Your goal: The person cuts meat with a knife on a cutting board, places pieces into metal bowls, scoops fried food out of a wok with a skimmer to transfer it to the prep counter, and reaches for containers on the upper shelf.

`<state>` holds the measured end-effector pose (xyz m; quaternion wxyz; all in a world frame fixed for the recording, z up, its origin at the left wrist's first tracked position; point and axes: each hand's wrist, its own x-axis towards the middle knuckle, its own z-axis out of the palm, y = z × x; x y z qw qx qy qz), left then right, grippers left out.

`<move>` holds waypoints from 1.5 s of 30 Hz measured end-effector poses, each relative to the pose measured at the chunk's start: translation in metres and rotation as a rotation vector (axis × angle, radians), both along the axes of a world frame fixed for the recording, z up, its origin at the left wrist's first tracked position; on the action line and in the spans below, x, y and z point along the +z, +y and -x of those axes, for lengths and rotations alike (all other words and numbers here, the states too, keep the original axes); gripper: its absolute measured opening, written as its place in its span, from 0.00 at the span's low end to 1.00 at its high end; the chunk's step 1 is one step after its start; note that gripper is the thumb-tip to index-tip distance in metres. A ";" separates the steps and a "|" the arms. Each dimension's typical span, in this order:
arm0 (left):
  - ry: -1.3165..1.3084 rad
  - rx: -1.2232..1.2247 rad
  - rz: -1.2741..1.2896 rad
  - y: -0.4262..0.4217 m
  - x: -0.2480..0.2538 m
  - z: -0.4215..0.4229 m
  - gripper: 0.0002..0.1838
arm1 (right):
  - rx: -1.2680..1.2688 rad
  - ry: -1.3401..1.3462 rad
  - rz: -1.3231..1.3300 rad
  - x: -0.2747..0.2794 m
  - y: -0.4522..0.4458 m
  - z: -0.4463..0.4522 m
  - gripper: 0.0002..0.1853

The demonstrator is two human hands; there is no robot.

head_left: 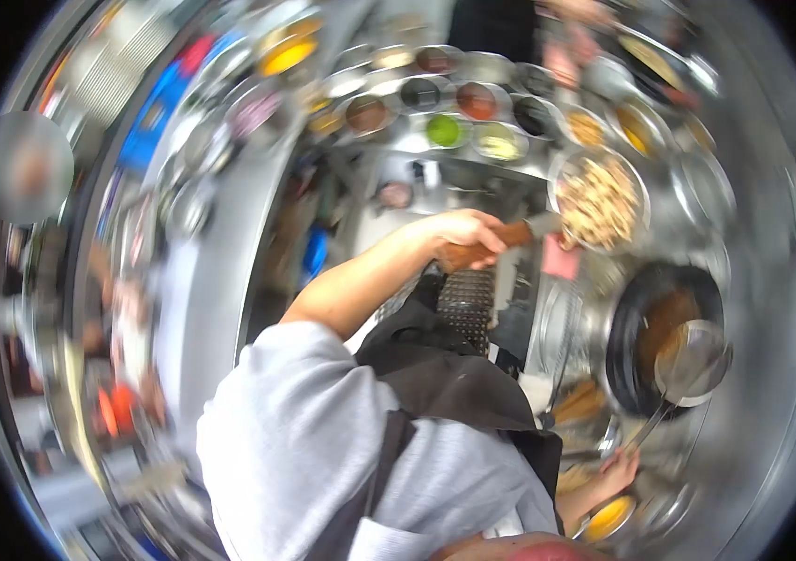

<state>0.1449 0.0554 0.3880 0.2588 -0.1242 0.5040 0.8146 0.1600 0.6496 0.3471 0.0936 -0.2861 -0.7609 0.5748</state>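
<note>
My left hand [473,237] is closed round a thick wooden handle [487,248]. A grey metal neck runs from it toward a round metal vessel [643,198] filled with pale brown strips of food [599,201]; blur hides whether they are joined. A pink cloth [561,258] hangs just below that vessel's edge. At lower right, my right hand [619,470] grips the thin handle of a round mesh strainer [690,363]. Its mesh is over the right side of a black wok [624,327], which has brown liquid in it.
Metal bowls of sauces and chopped food, including a green one [444,131] and a red one [477,101], line the counter ahead. A steel counter [220,252] runs along the left. Another person's hand [580,11] shows at the top. Much is motion-blurred.
</note>
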 end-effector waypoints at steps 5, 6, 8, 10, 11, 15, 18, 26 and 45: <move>-0.002 0.202 -0.081 -0.013 -0.016 -0.123 0.21 | 0.322 -0.204 -0.731 -0.033 0.062 0.053 0.21; 0.020 0.209 -0.044 -0.017 -0.029 -0.145 0.20 | 0.344 -0.135 -1.277 -0.034 0.066 0.065 0.21; -0.018 0.263 0.003 -0.024 -0.041 -0.189 0.20 | 0.250 0.123 -1.204 0.027 -0.013 0.058 0.25; -0.055 0.326 0.019 -0.027 -0.053 -0.224 0.19 | 0.308 0.421 -0.998 0.049 -0.080 0.072 0.22; -0.092 0.321 0.044 -0.033 -0.060 -0.240 0.20 | 0.420 0.423 -0.775 0.049 -0.112 0.083 0.20; -0.145 0.511 -0.009 -0.051 -0.061 -0.311 0.19 | 0.870 0.323 -0.315 0.037 -0.268 0.060 0.17; -0.144 0.559 -0.004 -0.086 -0.040 -0.364 0.19 | 1.132 0.256 -0.387 0.004 -0.354 0.011 0.17; 0.032 0.849 0.015 -0.200 0.023 -0.470 0.20 | 1.463 -0.045 -0.502 -0.068 -0.425 -0.108 0.14; -0.065 1.304 0.427 -0.596 0.082 -0.338 0.06 | 1.163 -0.541 -0.739 -0.085 -0.422 -0.080 0.12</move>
